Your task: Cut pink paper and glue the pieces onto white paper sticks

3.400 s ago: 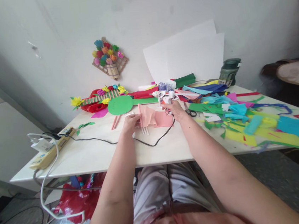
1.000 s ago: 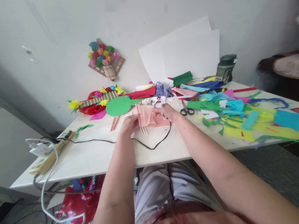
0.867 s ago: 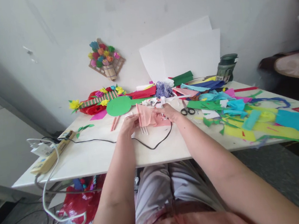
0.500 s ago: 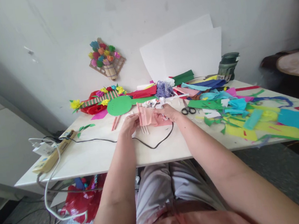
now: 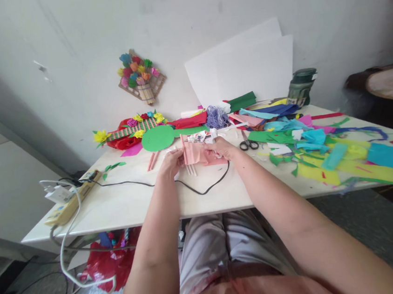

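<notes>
A pink crepe paper strip [image 5: 194,153] lies pleated on the white table [image 5: 132,203], over thin white sticks [image 5: 191,169]. My left hand [image 5: 170,163] pinches the strip's left end with its fingers closed. At the strip's right part, my right hand [image 5: 222,147] is closed on a white glue gun [image 5: 205,136] whose black cord [image 5: 201,189] loops across the table. Two rolled pink sticks [image 5: 152,160] lie just to the left.
Scissors [image 5: 246,143] lie to the right of my hands. Coloured paper scraps [image 5: 327,156] cover the right side. A green paper disc [image 5: 157,138], a red flower piece [image 5: 128,133], a power strip [image 5: 69,201], a green jar [image 5: 300,87] and white sheets [image 5: 245,71] stand around.
The right hand has moved in from the strip's right end toward its middle, and the pink strip is now bunched shorter between the two hands.
</notes>
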The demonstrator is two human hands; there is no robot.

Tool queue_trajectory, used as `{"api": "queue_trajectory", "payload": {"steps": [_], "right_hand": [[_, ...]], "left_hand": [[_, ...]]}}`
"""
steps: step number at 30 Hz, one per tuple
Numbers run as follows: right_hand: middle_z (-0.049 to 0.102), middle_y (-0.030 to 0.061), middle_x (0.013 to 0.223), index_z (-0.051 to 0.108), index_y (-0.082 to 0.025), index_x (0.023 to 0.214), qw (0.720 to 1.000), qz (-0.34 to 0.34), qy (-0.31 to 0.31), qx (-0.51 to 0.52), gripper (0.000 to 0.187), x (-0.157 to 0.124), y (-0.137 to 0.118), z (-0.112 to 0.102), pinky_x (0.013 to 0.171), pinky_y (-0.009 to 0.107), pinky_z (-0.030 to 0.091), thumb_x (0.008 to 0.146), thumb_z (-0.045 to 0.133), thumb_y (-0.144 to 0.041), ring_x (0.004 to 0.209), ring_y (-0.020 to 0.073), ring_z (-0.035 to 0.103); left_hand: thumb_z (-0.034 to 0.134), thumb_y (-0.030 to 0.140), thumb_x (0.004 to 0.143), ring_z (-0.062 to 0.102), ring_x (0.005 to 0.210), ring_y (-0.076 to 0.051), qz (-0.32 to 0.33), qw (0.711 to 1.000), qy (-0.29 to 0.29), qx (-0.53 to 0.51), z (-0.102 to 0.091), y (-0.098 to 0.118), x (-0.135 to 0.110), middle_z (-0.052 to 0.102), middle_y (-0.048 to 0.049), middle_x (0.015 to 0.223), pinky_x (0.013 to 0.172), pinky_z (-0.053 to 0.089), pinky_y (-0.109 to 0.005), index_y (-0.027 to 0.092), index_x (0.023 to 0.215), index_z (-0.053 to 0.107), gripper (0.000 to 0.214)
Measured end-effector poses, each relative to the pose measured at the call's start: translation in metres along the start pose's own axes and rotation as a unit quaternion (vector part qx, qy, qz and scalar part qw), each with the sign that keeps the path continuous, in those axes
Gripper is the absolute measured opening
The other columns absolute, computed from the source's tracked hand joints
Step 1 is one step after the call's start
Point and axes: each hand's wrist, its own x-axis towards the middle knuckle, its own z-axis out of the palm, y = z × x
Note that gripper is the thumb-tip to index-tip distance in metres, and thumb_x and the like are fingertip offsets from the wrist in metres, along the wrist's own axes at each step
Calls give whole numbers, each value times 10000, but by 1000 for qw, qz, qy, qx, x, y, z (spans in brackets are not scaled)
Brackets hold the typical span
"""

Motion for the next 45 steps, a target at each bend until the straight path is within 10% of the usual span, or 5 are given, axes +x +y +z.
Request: {"api": "queue_trajectory", "payload": {"steps": [45], "right_hand": [[423, -81, 402, 488, -164, 669, 999, 10, 37, -11, 325, -2, -5, 2, 297, 180, 232, 611, 733, -370, 300, 36, 307]], "left_hand": [[660, 184, 701, 567, 498, -100, -34, 999, -43, -3, 1, 1, -3, 635, -43, 574, 486, 463, -195, 89, 667, 648, 102]]}}
